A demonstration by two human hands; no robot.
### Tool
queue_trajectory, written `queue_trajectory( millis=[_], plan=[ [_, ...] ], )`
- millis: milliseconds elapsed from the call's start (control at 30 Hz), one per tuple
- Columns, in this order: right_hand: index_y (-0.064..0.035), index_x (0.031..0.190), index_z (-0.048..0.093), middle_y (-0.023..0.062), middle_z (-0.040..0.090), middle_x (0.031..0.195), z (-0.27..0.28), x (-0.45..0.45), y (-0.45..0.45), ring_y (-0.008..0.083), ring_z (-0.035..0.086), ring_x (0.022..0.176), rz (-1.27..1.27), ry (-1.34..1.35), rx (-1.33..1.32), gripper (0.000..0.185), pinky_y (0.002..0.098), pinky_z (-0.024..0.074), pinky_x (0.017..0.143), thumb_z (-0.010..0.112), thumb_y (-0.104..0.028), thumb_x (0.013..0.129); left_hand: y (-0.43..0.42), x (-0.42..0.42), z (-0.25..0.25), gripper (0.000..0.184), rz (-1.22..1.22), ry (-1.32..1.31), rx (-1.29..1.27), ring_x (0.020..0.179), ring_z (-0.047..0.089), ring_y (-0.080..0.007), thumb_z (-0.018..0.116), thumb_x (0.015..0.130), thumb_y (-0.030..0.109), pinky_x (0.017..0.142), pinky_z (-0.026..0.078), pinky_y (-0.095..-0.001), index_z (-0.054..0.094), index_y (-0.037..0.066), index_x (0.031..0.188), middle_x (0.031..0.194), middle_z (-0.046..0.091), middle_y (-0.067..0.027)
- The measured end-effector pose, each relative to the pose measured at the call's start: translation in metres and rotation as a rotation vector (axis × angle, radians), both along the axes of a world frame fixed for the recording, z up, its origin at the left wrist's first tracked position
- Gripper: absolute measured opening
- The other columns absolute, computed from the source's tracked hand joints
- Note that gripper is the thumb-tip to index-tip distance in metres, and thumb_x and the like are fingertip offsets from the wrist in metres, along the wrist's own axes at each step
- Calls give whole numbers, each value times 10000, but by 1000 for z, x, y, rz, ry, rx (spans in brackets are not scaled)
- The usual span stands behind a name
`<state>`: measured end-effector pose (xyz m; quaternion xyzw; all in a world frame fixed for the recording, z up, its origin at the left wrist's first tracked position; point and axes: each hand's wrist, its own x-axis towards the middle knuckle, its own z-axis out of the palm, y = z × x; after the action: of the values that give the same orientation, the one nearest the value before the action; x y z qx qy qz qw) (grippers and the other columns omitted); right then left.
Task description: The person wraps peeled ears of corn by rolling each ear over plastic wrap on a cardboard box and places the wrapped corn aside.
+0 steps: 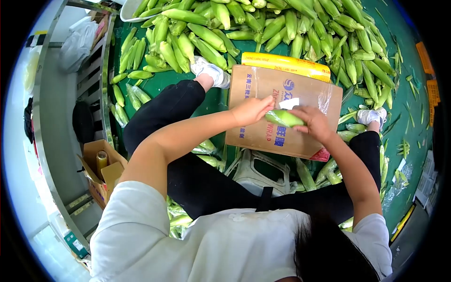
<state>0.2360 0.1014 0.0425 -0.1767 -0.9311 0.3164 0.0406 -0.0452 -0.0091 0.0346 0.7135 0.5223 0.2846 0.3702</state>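
Observation:
An ear of corn (284,118) in its green husk lies over the cardboard box (244,122), with a glossy, film-like shine at its left end. My right hand (314,123) grips the ear's right end, fingers curled over it. At the other end, my left hand (253,111) is closed in a pinch just above the ear's tip; what its fingertips hold is too small to make out. Just behind the ear is a small white patch (289,103) on the box. A yellow printed roll (286,65) lies along the box's far edge.
A large heap of husked-on corn (282,28) covers the green floor (408,117) ahead. Plastic-wrapped ears (137,94) lie around my legs. Beneath me is a white stool (258,174). A metal rack (49,117) and an open carton (101,171) stand at left.

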Motion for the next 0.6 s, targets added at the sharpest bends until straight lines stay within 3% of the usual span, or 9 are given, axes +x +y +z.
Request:
queue_trajectory(
  millis=[133, 167, 233, 267, 300, 367, 433, 533, 600],
  plan=[
    [-218, 1177, 730, 70, 598, 1315, 3, -23, -4, 312, 540, 1214, -98, -180, 142, 346, 462, 406, 1047, 691, -382, 874, 37, -2, -16, 110, -307, 428, 28, 824, 681, -355, 598, 936, 159, 676, 531, -441, 530, 114, 1010, 914, 675, -142],
    [-176, 1010, 780, 77, 546, 1398, -7, -35, 9, 318, 478, 1288, -177, -136, 203, 248, 483, 367, 1078, 667, -368, 901, 53, 3, -30, 227, -369, 483, 1, 953, 668, -318, 674, 854, 168, 760, 518, -441, 576, 131, 1055, 1006, 680, -120],
    [-148, 985, 769, 121, 505, 1446, -18, -55, 50, 332, 478, 1291, -261, -120, 221, 197, 486, 364, 1077, 691, -298, 883, 85, -6, -26, 375, -249, 586, 530, 1066, 631, -299, 748, 778, 204, 848, 483, -454, 617, 149, 1125, 1078, 677, -92],
    [-145, 1040, 744, 124, 491, 1463, -19, -68, 68, 327, 480, 1293, -349, -22, 260, 229, 470, 377, 1064, 703, -286, 864, 108, -16, -31, 433, -92, 523, 451, 1115, 607, -297, 771, 757, 212, 884, 461, -463, 630, 155, 1163, 1131, 672, -79],
    [-127, 1062, 714, 119, 624, 1304, -26, -78, 94, 317, 607, 1142, -339, 6, 421, 289, 453, 480, 937, 712, -338, 863, 132, -30, -31, 491, 61, 467, 382, 1164, 583, -295, 793, 736, 220, 920, 439, -471, 644, 162, 1200, 1184, 667, -66],
    [-118, 1051, 706, 111, 687, 1110, -4, -95, 96, 317, 664, 979, -521, -23, 237, 337, 446, 522, 818, 720, -392, 856, 169, -64, -13, 467, 427, 272, 66, 1086, 644, -258, 753, 796, 216, 969, 424, -473, 649, 153, 1247, 1085, 715, -46],
    [-111, 1028, 697, 107, 700, 788, 11, -100, 72, 316, 696, 720, -425, -186, 312, 440, 444, 549, 655, 741, -494, 816, 188, -81, 11, 386, 531, 314, 229, 968, 696, -239, 687, 847, 176, 873, 524, -411, 666, 132, 1230, 1010, 728, -57],
    [-163, 1196, 645, 129, 680, 1134, -2, -79, 38, 326, 656, 1031, -173, -199, 511, 599, 492, 502, 845, 802, -509, 733, 206, -43, 23, 329, 368, 226, 203, 922, 709, -248, 657, 892, 148, 839, 566, -360, 676, 119, 1219, 1017, 725, -86],
    [-173, 1244, 627, 133, 639, 1233, -3, -84, 33, 336, 598, 1153, -201, -390, 248, 672, 497, 474, 935, 835, -492, 690, 205, 3, 9, 332, -151, 61, 158, 1118, 651, -286, 633, 947, 248, 968, 510, -359, 670, 142, 1259, 1197, 690, -111]
  ],
)
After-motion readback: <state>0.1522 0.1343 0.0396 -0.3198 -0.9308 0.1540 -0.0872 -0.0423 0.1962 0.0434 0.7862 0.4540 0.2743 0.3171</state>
